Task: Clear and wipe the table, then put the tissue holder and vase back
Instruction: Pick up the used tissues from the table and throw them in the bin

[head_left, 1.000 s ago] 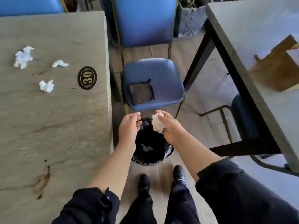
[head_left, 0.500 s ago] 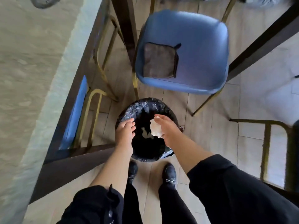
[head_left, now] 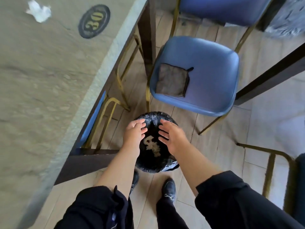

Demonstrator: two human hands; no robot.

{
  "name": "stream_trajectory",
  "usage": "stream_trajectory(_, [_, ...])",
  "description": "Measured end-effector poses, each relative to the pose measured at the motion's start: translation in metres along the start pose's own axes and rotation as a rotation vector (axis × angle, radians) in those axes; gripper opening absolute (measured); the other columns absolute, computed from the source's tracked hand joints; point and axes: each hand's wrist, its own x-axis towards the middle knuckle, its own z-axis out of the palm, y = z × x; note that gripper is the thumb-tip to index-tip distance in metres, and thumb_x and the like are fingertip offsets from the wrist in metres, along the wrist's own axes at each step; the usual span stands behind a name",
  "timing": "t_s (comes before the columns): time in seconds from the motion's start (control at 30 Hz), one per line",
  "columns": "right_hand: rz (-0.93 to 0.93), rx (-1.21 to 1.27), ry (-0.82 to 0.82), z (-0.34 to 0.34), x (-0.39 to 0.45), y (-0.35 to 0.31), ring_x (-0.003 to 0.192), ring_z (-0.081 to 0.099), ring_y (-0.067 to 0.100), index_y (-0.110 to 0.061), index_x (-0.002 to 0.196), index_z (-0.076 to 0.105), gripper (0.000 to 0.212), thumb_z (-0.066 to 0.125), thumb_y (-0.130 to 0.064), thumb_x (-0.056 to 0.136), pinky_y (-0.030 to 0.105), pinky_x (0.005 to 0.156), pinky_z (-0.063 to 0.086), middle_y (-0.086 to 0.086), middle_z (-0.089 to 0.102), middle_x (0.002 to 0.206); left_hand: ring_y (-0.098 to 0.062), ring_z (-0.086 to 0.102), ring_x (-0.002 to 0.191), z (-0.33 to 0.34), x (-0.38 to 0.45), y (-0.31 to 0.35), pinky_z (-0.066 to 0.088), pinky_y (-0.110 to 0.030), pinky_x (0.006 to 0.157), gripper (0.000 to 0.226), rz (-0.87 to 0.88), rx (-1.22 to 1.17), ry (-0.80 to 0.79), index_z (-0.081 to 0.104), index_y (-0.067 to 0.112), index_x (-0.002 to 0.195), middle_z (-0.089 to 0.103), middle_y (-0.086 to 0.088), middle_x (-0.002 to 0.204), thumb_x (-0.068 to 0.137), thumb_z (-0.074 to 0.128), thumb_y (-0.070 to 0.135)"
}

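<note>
Both my hands hover over a round bin lined with a black bag [head_left: 152, 164] on the floor at my feet. My left hand [head_left: 133, 133] and my right hand [head_left: 173, 136] are open with relaxed fingers and hold nothing. Pale scraps [head_left: 151, 145] lie inside the bin between them. The stone-look table [head_left: 49, 80] fills the left, with a crumpled white tissue [head_left: 39, 11] near its far edge and an oval number plate "30" [head_left: 94, 21]. A folded grey-brown cloth [head_left: 173, 80] lies on the seat of a blue chair [head_left: 211, 80]. Tissue holder and vase are out of sight.
A dark table leg [head_left: 147, 38] and gold chair legs [head_left: 122, 76] stand between table and blue chair. A second dark-framed table edge [head_left: 272, 76] crosses the right. Another gold chair frame [head_left: 270, 171] stands at lower right. My shoes [head_left: 169, 189] are just behind the bin.
My right hand held a crumpled tissue over the bin; now it is open and the tissue is gone from it. The view has swung back toward the table.
</note>
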Motion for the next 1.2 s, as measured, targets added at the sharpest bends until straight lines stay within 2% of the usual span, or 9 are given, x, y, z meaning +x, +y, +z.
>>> stream_trajectory(0.17, [-0.111,0.024,-0.032,0.027,-0.073,-0.067,0.096,0.059,0.019,-0.022,0.097,0.064,0.006,0.059,-0.021,0.093,0.035,0.088,0.047,0.002,0.064,0.102,-0.021,0.063,0.101,0.001,-0.063,0.082,0.048,-0.033,0.093,0.028,0.138,-0.070,-0.048,0.062,0.011,0.113,0.064,-0.007,0.111,0.100,0.037,0.013])
stream_trajectory(0.27, [-0.187,0.034,-0.058,0.047,-0.113,-0.108,0.079,0.059,0.015,-0.016,0.107,0.065,0.017,0.061,-0.021,0.092,0.030,0.072,0.047,0.000,0.064,0.090,-0.019,0.064,0.098,-0.004,-0.095,0.129,0.047,-0.034,0.094,0.027,0.234,-0.097,-0.078,0.062,0.013,0.111,0.065,-0.004,0.105,0.100,0.037,0.012])
stream_trajectory(0.4, [-0.245,0.036,-0.116,0.079,-0.143,-0.151,0.076,0.057,0.014,-0.017,0.108,0.066,0.019,0.061,-0.023,0.091,0.028,0.070,0.049,0.000,0.065,0.086,-0.013,0.062,0.086,-0.018,-0.115,0.184,0.045,-0.034,0.093,0.025,0.343,-0.123,-0.092,0.060,0.020,0.098,0.062,0.000,0.097,0.100,0.037,0.011])
stream_trajectory(0.6, [-0.269,0.015,-0.172,0.147,-0.148,-0.195,0.074,0.057,0.015,-0.015,0.103,0.066,0.017,0.051,-0.013,0.095,0.028,0.070,0.051,0.003,0.064,0.088,-0.016,0.063,0.088,-0.065,-0.085,0.250,0.049,-0.028,0.079,0.022,0.488,-0.106,0.057,0.063,0.021,0.090,0.066,-0.001,0.094,0.096,0.044,0.011])
stream_trajectory(0.7, [-0.269,0.021,-0.233,0.190,-0.136,-0.208,0.071,0.058,0.016,-0.012,0.105,0.068,0.019,0.052,-0.014,0.096,0.026,0.064,0.050,0.004,0.064,0.088,-0.017,0.059,0.096,-0.101,-0.048,0.274,0.047,-0.029,0.085,0.015,0.717,0.289,0.273,0.063,0.018,0.100,0.062,-0.001,0.105,0.089,0.055,0.012])
stream_trajectory(0.77, [-0.272,0.029,-0.257,0.219,-0.126,-0.214,0.067,0.057,0.015,-0.008,0.110,0.066,0.022,0.051,-0.012,0.095,0.025,0.061,0.048,0.005,0.064,0.085,-0.026,0.056,0.102,-0.124,-0.018,0.289,0.043,-0.033,0.090,0.029,0.895,0.600,0.428,0.063,0.011,0.108,0.056,-0.012,0.113,0.080,0.062,0.003])
stream_trajectory(0.87, [-0.273,0.045,-0.287,0.260,-0.107,-0.220,0.061,0.053,0.014,-0.006,0.108,0.063,0.021,0.046,-0.007,0.095,0.024,0.056,0.041,0.006,0.060,0.080,-0.037,0.053,0.105,-0.148,0.026,0.308,0.040,-0.039,0.092,0.041,0.934,0.883,0.461,0.066,0.010,0.109,0.054,-0.016,0.115,0.071,0.069,-0.003])
stream_trajectory(1.1, [-0.295,0.005,-0.286,0.320,-0.071,-0.230,0.074,0.057,0.019,-0.009,0.096,0.066,0.021,0.046,-0.001,0.094,0.027,0.069,0.047,0.007,0.063,0.086,-0.029,0.057,0.096,-0.165,0.085,0.316,0.043,-0.033,0.084,0.032,0.978,1.024,0.334,0.067,0.014,0.103,0.061,-0.005,0.108,0.073,0.066,0.005])
stream_trajectory(1.2, [-0.329,-0.060,-0.287,0.339,-0.066,-0.238,0.077,0.057,0.016,-0.012,0.095,0.066,0.024,0.045,-0.002,0.095,0.027,0.073,0.045,0.005,0.064,0.088,-0.027,0.062,0.090,-0.164,0.097,0.323,0.045,-0.030,0.081,0.017,0.975,0.817,0.297,0.068,0.013,0.093,0.062,-0.004,0.095,0.079,0.062,0.005])
